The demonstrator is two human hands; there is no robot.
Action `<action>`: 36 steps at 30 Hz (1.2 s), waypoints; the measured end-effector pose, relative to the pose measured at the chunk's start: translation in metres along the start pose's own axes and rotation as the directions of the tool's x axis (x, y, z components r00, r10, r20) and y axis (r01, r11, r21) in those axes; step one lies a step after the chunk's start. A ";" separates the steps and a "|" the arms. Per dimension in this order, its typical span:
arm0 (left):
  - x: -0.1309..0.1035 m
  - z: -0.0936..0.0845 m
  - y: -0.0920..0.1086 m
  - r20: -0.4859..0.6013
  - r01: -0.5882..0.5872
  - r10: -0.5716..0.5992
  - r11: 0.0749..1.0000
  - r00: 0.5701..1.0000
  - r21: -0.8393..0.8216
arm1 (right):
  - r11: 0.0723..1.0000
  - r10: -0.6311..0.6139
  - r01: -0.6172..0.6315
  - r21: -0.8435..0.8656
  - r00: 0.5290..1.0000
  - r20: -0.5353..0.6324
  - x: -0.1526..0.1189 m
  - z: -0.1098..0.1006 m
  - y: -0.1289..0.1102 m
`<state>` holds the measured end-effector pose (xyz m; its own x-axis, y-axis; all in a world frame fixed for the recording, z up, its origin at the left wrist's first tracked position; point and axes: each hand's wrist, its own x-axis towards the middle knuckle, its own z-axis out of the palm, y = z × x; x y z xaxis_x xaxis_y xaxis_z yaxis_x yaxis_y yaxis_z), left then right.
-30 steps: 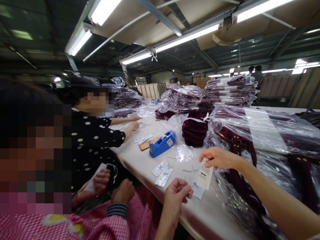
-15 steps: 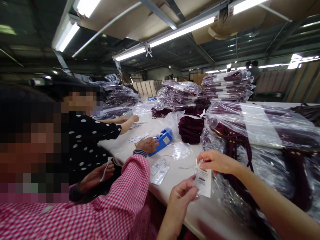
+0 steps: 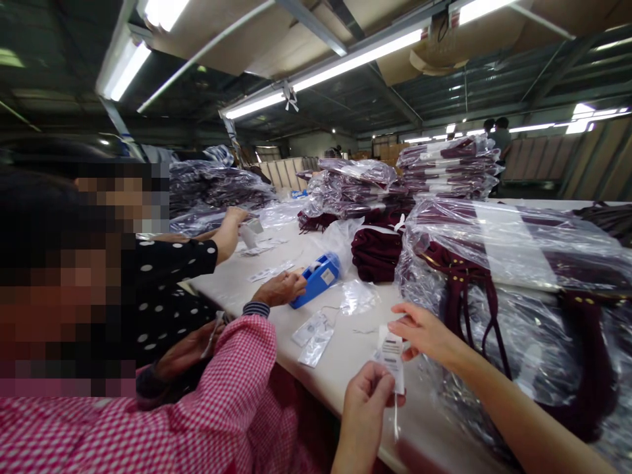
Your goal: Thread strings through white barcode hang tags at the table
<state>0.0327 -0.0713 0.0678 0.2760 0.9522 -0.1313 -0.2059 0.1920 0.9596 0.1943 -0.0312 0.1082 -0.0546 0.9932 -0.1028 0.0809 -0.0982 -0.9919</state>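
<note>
A white printed hang tag (image 3: 392, 359) with dark text blocks is between my two hands, above the near part of the table. My left hand (image 3: 366, 403) pinches its lower left edge between thumb and forefinger. The fingers of my right hand (image 3: 427, 334) close on its upper end. A thin white string (image 3: 395, 421) hangs below the tag. Further left on the table lie other white tags in clear plastic (image 3: 316, 342), with thin cords. A small clear plastic bag (image 3: 359, 297) is beyond my hands.
A co-worker's hand (image 3: 284, 289) is at a blue tape dispenser (image 3: 320, 278). Another person in a dotted top (image 3: 170, 263) reaches across behind. Plastic-wrapped maroon garments (image 3: 518, 243) are stacked to the right, with a folded maroon garment (image 3: 375, 253) at the middle.
The tag has turned in my hands, and its string now hangs below. My left hand has shifted slightly right. The co-worker's hand pulled back a little at the dispenser; the dotted sleeve moved left.
</note>
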 end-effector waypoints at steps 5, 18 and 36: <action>-0.006 -0.005 0.000 0.011 -0.035 0.034 0.998 0.999 0.050 | 0.982 0.011 -0.011 -0.188 1.000 -0.001 -0.012 0.005 0.018; -0.017 -0.010 -0.006 -0.052 -0.073 0.076 0.996 0.996 0.056 | 0.930 -0.124 0.123 -0.346 0.992 0.020 -0.020 0.024 0.030; -0.033 -0.018 0.014 -0.152 0.067 -0.072 0.997 0.986 -0.037 | 0.905 0.032 0.050 0.423 0.982 -0.185 -0.020 0.004 0.017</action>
<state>0.0039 -0.0961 0.0816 0.1446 0.9608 -0.2366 -0.2215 0.2644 0.9386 0.1925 -0.0532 0.0928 0.1335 0.9839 -0.1189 -0.3507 -0.0653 -0.9342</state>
